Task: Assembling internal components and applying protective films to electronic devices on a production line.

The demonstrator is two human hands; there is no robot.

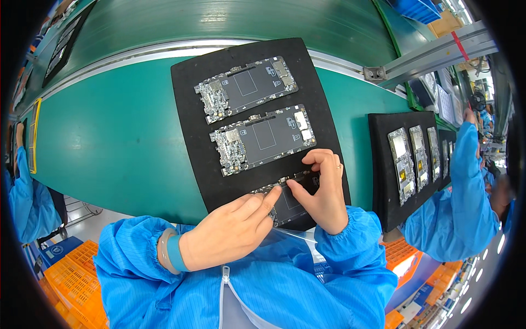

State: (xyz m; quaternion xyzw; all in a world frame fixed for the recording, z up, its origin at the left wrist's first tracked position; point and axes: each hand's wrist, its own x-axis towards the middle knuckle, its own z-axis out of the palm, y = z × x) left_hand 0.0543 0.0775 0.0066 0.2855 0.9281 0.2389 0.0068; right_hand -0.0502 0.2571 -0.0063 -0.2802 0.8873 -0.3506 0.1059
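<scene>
Three circuit boards lie on a black foam pad: a far board (246,88), a middle board (266,140) and a near board (287,207) partly hidden by my hands. My left hand (233,230), with a teal band at its wrist, reaches across the near board. Its index finger is stretched out with the tip at the board's upper edge; the thumb is hidden. My right hand (324,192) stands over the near board's right part. Its thumb tip is by the upper edge, close to the left fingertip, and its index finger is bent and apart from the thumb.
The black foam pad (189,109) rests on a green worktop (120,131) beside a green conveyor belt (219,24). At right, another foam pad (381,164) carries several boards, near a co-worker's blue sleeve (463,164). Orange crates (79,279) stand below at left.
</scene>
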